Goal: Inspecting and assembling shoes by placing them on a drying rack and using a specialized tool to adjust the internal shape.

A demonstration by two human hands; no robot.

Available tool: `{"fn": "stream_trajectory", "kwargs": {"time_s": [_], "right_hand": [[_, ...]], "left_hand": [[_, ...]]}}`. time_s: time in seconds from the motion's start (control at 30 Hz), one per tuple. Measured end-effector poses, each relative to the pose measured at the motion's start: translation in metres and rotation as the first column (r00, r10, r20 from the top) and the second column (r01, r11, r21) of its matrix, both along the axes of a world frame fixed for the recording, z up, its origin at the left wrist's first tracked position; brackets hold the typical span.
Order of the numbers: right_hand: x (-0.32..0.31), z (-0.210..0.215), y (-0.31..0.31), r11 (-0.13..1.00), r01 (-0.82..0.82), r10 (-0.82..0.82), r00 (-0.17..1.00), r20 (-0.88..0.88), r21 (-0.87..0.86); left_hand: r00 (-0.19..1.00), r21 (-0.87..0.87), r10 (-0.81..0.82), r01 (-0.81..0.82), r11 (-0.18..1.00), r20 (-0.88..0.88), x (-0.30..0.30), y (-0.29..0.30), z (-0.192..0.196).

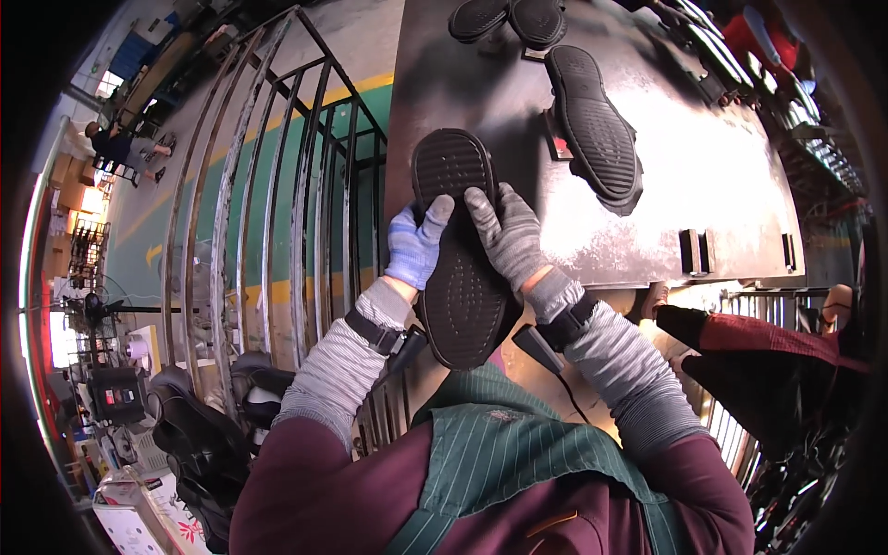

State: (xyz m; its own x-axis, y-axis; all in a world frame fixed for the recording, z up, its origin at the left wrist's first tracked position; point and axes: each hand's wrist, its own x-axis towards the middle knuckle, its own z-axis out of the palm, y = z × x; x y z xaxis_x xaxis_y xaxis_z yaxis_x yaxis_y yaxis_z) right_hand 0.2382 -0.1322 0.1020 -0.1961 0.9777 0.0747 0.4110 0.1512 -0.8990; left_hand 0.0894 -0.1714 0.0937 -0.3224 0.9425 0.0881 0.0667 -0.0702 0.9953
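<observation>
A black shoe (465, 291) is held sole up in 2 gloved hands, in front of the body and across the near left part of a dark metal table (684, 208); whether the table is touched by it cannot be told. It is gripped at the middle by the left hand (415, 242), in a blue glove, and the right hand (508, 231), in a grey glove. Both hands are partly curled, 1 on each side, with the thumbs laid over the sole and the other fingers mostly hidden. By this matched hold the shoe is probably balanced, and most of the ridged sole is left in view.

Farther along the table, a second shoe (594, 125) is set sole up, seemingly propped on a small stand (558, 141), perhaps so that the surface is spared contact. At the far edge, 2 more soles (538, 20) are seen side by side, also turned upward. To the left, a metal rack (298, 185) is placed beside the table
</observation>
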Motion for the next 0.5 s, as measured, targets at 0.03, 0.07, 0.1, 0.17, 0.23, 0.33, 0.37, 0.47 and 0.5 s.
{"fn": "stream_trajectory", "kwargs": {"time_s": [0.03, 0.07, 0.1, 0.17, 0.23, 0.33, 0.37, 0.47, 0.5], "right_hand": [[-0.004, -0.001, 0.0, 0.999, 0.005, -0.003, 0.999, -0.05, 0.038], [-0.007, -0.003, -0.001, 0.997, 0.011, -0.004, 0.995, -0.099, 0.074], [-0.005, -0.004, -0.005, 0.999, -0.029, 0.031, 0.985, -0.169, 0.012], [-0.004, -0.015, -0.01, 0.999, 0.033, -0.029, 0.991, -0.134, 0.026], [0.007, -0.022, -0.018, 0.997, 0.076, -0.07, 0.984, -0.166, 0.033], [0.061, -0.046, -0.048, 0.999, -0.05, 0.045, 0.959, -0.28, -0.011], [0.084, -0.048, -0.066, 0.996, -0.049, 0.033, 0.975, -0.218, -0.068], [0.163, -0.077, -0.129, 0.998, 0.045, -0.05, 0.992, -0.117, -0.045], [0.19, -0.087, -0.151, 0.999, 0.027, -0.027, 1.0, -0.012, -0.044]], "left_hand": [[1.0, 0.006, 0.008, -0.008, 1.0, 0.004, -0.001, -0.001, 0.001], [0.999, 0.009, 0.007, -0.008, 1.0, 0.037, 0.0, -0.005, 0.002], [0.997, 0.011, 0.007, -0.008, 1.0, 0.072, 0.0, -0.006, 0.002], [0.999, -0.032, 0.029, -0.027, 0.999, 0.042, -0.001, -0.01, 0.005], [0.995, -0.087, 0.057, -0.064, 0.994, -0.079, -0.006, -0.022, 0.003], [0.939, 0.042, 0.321, -0.328, 0.944, 0.124, -0.035, -0.063, -0.033], [0.881, -0.026, 0.462, -0.462, 0.887, 0.102, -0.054, -0.083, -0.047], [0.72, -0.351, 0.685, -0.616, 0.705, 0.113, -0.11, -0.151, -0.134], [0.749, -0.402, 0.662, -0.607, 0.685, -0.002, -0.119, -0.175, -0.183]]}}
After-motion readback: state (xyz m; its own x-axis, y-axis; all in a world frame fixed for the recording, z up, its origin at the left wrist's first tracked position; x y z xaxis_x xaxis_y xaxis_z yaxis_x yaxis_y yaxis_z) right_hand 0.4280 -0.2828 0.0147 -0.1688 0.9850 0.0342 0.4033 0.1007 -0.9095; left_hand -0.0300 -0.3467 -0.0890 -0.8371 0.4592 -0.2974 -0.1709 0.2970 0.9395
